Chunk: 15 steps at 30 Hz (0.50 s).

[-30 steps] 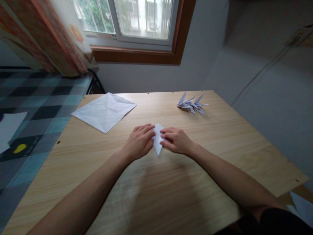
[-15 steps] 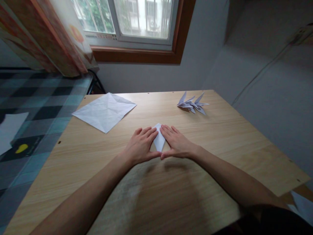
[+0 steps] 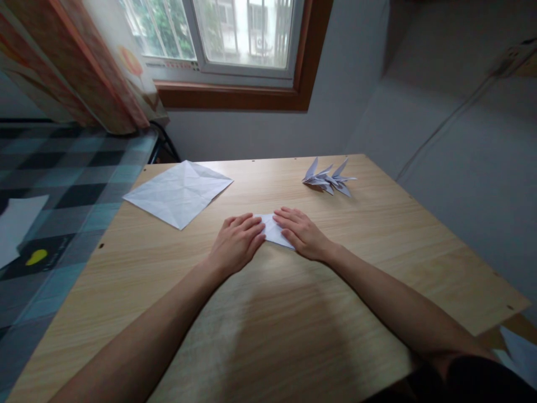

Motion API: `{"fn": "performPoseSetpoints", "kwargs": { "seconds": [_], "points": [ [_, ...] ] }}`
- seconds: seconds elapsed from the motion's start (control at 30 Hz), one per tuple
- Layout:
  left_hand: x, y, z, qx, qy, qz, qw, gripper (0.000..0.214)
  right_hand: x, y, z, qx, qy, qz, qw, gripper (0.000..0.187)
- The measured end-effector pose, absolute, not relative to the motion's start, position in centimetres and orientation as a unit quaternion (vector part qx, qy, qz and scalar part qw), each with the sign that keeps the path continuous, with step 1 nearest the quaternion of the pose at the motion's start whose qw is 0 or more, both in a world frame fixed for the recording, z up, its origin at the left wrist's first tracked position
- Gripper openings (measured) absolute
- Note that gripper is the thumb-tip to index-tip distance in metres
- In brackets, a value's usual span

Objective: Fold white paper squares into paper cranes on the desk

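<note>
The table top (image 3: pixel 377 240) looks like pale wood with visible grain, rather smooth and with a soft sheen near its far edge. On this table top, the small folded piece (image 3: pixel 277 235), the wide sheet (image 3: pixel 178 196) and the pointed cluster (image 3: pixel 328 179) all appear to be matt white paper, the sheet being slightly uneven from its crease lines. Left of the table top is a checked cover (image 3: pixel 84 196) of matt cloth, while beyond the table top are a softly pleated cloth curtain (image 3: pixel 100 73), smooth glass panes (image 3: pixel 247 33), a brown wood-like window surround (image 3: pixel 235 99) with a slight gloss, and a matt wall (image 3: pixel 335 123).
</note>
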<state>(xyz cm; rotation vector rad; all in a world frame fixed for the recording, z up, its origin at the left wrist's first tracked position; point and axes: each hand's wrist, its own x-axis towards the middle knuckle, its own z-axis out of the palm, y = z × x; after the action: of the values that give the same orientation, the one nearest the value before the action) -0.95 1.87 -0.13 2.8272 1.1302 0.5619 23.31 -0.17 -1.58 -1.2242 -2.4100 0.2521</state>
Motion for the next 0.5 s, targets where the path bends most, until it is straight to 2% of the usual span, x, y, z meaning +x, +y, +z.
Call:
{"fn": "performPoseSetpoints", "kwargs": {
  "seconds": [0.23,0.37,0.5],
  "points": [
    [-0.9,2.1,-0.3,0.901,0.408,0.145,0.028,0.035,22.3,-0.9,-0.7,-0.441,-0.889,0.085,0.092,0.058],
    [-0.9,2.1,-0.2,0.9,0.404,0.152,0.058,0.038,21.7,-1.6,-0.2,-0.446,-0.882,0.077,0.133,0.065],
    [-1.1,2.1,0.1,0.901,0.398,0.155,0.078,0.042,22.4,-0.7,-0.4,-0.453,-0.86,0.101,0.214,0.037]
  ]
}}
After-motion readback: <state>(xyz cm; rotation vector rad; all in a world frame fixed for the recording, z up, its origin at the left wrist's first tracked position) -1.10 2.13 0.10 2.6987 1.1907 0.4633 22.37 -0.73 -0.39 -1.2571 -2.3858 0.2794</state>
